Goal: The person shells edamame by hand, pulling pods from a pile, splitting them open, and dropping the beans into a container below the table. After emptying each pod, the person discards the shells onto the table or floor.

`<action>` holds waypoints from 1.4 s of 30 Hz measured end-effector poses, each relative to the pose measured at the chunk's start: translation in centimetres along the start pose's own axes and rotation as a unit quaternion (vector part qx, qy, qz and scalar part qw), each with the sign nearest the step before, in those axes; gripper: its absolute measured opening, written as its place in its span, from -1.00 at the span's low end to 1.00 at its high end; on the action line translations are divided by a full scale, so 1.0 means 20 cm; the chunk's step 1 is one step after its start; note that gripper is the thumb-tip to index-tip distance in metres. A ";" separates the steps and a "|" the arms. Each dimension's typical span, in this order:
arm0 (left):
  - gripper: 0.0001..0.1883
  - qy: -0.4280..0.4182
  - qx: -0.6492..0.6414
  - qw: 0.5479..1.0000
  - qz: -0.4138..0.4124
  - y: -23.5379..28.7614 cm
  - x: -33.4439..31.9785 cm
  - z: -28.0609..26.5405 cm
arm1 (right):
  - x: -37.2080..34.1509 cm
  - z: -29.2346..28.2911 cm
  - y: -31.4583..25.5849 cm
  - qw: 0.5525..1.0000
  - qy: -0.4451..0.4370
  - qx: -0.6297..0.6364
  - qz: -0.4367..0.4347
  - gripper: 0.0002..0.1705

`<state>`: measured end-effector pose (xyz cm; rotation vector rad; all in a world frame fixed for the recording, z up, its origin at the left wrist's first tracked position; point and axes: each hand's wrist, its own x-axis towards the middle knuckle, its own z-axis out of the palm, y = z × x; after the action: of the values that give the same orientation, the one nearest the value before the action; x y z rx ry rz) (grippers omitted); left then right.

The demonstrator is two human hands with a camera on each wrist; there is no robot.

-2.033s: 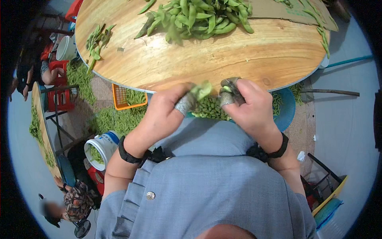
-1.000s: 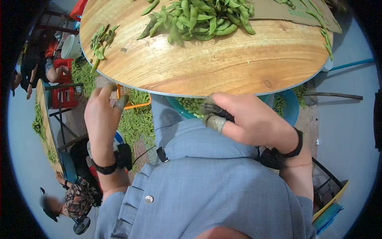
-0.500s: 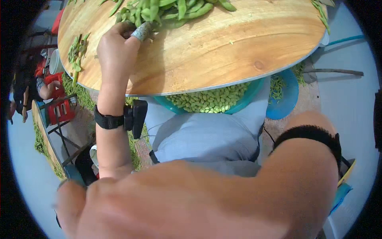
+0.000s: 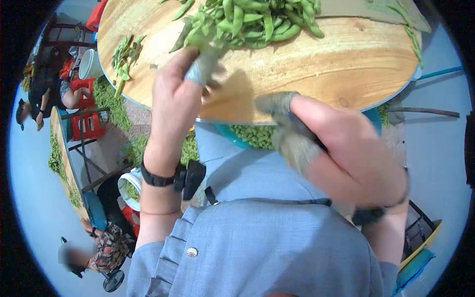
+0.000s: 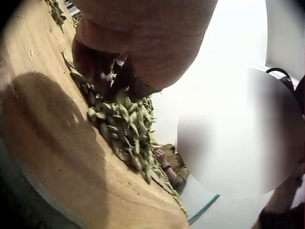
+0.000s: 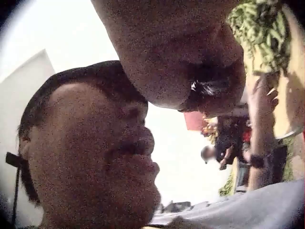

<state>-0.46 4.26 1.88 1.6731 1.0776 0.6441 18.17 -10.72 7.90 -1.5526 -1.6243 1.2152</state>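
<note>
In the head view my left hand (image 4: 178, 94) is at the near left edge of a heap of green soybean pods (image 4: 252, 24) on the round wooden table. Its thumb has a pale wrapping, and motion blurs the fingertips beside the pods. From the left wrist, the hand (image 5: 138, 43) hangs over the pod heap (image 5: 124, 124), its fingertips in shadow. My right hand (image 4: 331, 138) is at the table's near edge, over the bowl of shelled beans. Grey-green covers wrap its thumb and forefinger, which stand apart with something dark between them; I cannot tell whether they grip it.
Below the near edge of the table (image 4: 366, 64) sits a teal bowl (image 4: 227, 132) of shelled beans. Withered pods (image 4: 123, 59) lie at the table's left, cardboard (image 4: 366, 12) at the far right. A white bucket (image 4: 129, 184) and people (image 4: 114, 242) are to the left.
My left hand went out from the bowl, swung left, then reached the pods. The right hand, over the bowl earlier, rose close to the camera and has come back down to the table edge.
</note>
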 end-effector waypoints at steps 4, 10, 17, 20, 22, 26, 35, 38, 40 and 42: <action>-0.77 -0.123 -0.190 0.962 -0.154 0.05 -0.12 0.08 | 0.09 0.11 0.27 0.996 0.083 0.042 -0.006 -0.61; -0.80 -0.230 -0.216 0.937 -0.151 -0.01 -0.18 0.15 | 0.10 0.16 0.29 0.965 0.055 0.251 0.044 -0.56; -0.81 -0.196 -0.041 0.980 -0.003 -0.04 -0.21 0.17 | 0.08 0.16 0.28 0.941 0.044 0.320 0.096 -0.61; -0.79 -0.110 0.169 0.954 0.223 -0.06 -0.25 0.20 | 0.08 0.17 0.25 0.940 0.042 0.323 0.097 -0.39; -0.75 -0.078 0.233 0.934 0.258 -0.06 -0.27 0.21 | 0.10 0.18 0.28 0.938 0.036 0.324 0.113 -0.49; -0.83 -0.109 0.196 0.946 0.236 -0.09 -0.24 0.16 | 0.11 0.20 0.31 0.851 -0.018 0.500 0.159 -0.59; -0.84 -0.362 -0.438 0.799 -0.197 -0.16 -0.22 0.14 | 0.02 0.18 0.25 0.801 0.013 0.571 0.179 -0.58; -0.82 -0.346 -0.381 0.836 -0.189 -0.13 -0.22 0.16 | -0.02 0.18 0.30 0.885 0.047 0.433 0.167 -0.52; -0.79 -0.339 -0.340 0.857 -0.188 -0.10 -0.22 0.17 | -0.04 0.16 0.28 0.905 0.052 0.394 0.153 -0.49; -0.74 -0.303 -0.234 0.903 -0.194 -0.06 -0.22 0.18 | -0.05 0.17 0.28 0.923 0.058 0.355 0.139 -0.46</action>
<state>-0.02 -1.22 -0.15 1.0760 0.6917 0.0810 17.86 -12.87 1.60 -1.3504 -0.7485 1.5920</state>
